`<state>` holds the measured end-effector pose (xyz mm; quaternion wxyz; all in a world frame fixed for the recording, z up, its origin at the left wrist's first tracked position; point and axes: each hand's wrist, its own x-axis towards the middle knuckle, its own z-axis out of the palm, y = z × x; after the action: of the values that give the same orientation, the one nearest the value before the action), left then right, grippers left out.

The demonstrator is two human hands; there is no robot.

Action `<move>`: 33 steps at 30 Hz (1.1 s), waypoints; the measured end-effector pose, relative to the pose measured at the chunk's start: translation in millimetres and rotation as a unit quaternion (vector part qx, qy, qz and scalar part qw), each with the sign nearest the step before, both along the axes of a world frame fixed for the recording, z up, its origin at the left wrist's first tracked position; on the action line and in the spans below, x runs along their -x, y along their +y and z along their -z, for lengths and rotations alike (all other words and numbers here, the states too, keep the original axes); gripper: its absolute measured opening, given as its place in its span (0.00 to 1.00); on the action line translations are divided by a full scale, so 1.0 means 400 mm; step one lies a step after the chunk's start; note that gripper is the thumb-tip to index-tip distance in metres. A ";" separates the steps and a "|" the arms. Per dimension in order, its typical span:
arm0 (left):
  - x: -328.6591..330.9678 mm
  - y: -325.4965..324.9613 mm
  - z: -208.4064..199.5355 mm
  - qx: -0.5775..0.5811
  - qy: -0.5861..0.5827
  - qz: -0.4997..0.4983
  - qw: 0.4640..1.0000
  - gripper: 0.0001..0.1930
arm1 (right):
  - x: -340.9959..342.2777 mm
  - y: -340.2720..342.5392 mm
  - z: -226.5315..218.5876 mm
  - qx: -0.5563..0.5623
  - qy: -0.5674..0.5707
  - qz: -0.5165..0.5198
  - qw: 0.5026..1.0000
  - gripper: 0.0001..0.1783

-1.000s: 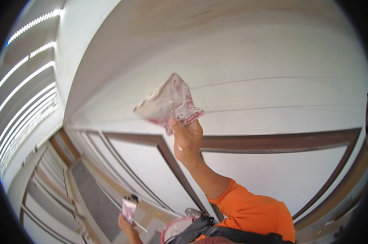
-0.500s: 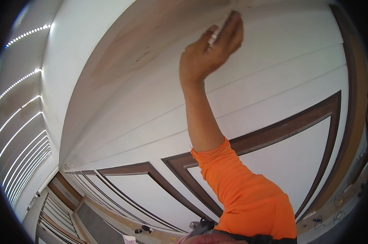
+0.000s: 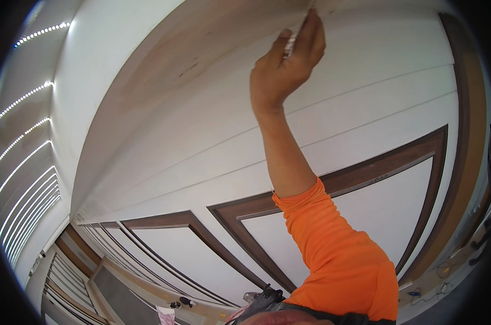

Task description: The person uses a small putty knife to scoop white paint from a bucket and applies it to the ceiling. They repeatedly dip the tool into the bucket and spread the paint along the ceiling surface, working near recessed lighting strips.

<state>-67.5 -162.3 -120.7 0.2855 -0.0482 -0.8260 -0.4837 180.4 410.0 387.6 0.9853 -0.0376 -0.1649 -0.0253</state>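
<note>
My right hand point(image 3: 289, 70) is raised high, its arm in an orange sleeve point(image 3: 337, 249) reaching up from the lower right. Thumb and fingers close on a thin, flat, pale piece point(image 3: 290, 45), of which only a narrow edge shows; its kind cannot be made out. The fingertips reach the upper part of a pale surface point(image 3: 202, 103) marked with brownish smears, and seem to press the piece on it. A short dark scuff point(image 3: 188, 70) lies to the left of the hand. My left hand is out of sight.
Dark brown frames point(image 3: 332, 187) surround white panels below the arm. Rows of bright light strips point(image 3: 20, 100) run along the far left. A brown upright trim point(image 3: 467, 108) borders the right. Cables point(image 3: 440, 292) lie on the floor at lower right.
My right hand and forearm have shifted slightly to the right, and the fingertips sit a little higher. The hand keeps its hold on the flat piece. The view has tilted slightly.
</note>
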 end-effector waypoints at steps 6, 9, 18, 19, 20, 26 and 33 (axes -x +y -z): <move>-0.045 0.037 -0.047 -0.211 0.011 0.108 0.972 0.18 | 0.101 -0.011 0.101 -0.085 -0.055 -0.005 0.995 0.29; -0.059 0.049 -0.031 -0.245 -0.036 0.075 0.966 0.18 | 0.037 -0.026 0.027 -0.048 -0.005 -0.029 0.998 0.32; -0.068 0.063 -0.103 -0.349 -0.138 0.066 0.924 0.17 | 0.236 -0.097 0.118 -0.131 -0.105 -0.064 0.984 0.32; -0.066 0.052 -0.079 -0.352 -0.112 0.055 0.928 0.17 | 0.195 -0.072 0.122 -0.107 -0.069 -0.086 0.988 0.25; -0.059 0.046 -0.062 -0.350 -0.100 0.045 0.930 0.17 | 0.157 -0.028 0.121 -0.071 -0.037 -0.149 0.986 0.22; -0.008 0.042 -0.033 -0.352 -0.079 0.022 0.932 0.17 | 0.003 0.116 0.037 -0.034 -0.037 -0.122 0.991 0.23; 0.036 0.040 -0.033 -0.354 -0.055 0.017 0.933 0.17 | 0.278 -0.058 0.165 -0.152 -0.230 -0.154 0.949 0.25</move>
<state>-82.0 -146.4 -107.5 0.2299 0.0689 -0.6147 -0.7513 69.4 386.8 321.6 0.9066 0.1455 -0.3847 0.0944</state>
